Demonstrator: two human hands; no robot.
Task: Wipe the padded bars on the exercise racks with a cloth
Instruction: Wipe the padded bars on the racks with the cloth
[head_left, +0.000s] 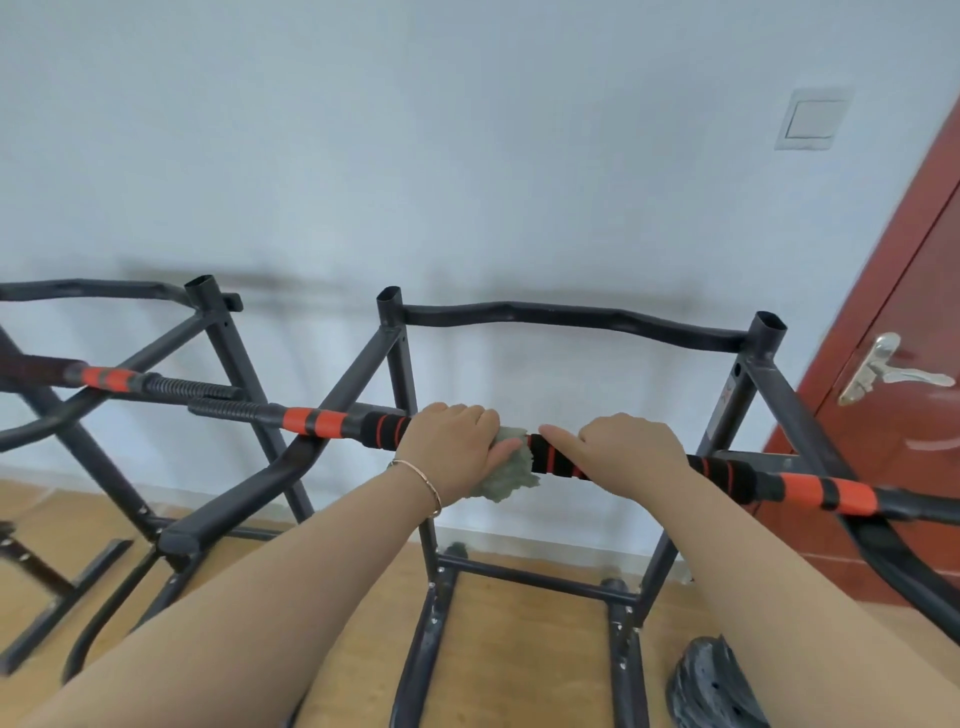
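A padded bar (556, 460) with black foam and orange stripes runs across the middle of the dark metal exercise rack (571, 319). My left hand (452, 447) grips a pale green cloth (511, 470) wrapped around that bar. Just to its right, my right hand (628, 449) grips the foam padding, forefinger lying along the bar toward the cloth. A second rack (208, 312) at the left carries another padded bar (104, 378) with orange bands.
A white wall stands close behind the racks. A red-brown door (893, 312) with a metal handle (883, 371) is at the right. A dark helmet-like object (711, 686) lies on the wooden floor at the lower right. Rack feet and crossbars spread over the floor.
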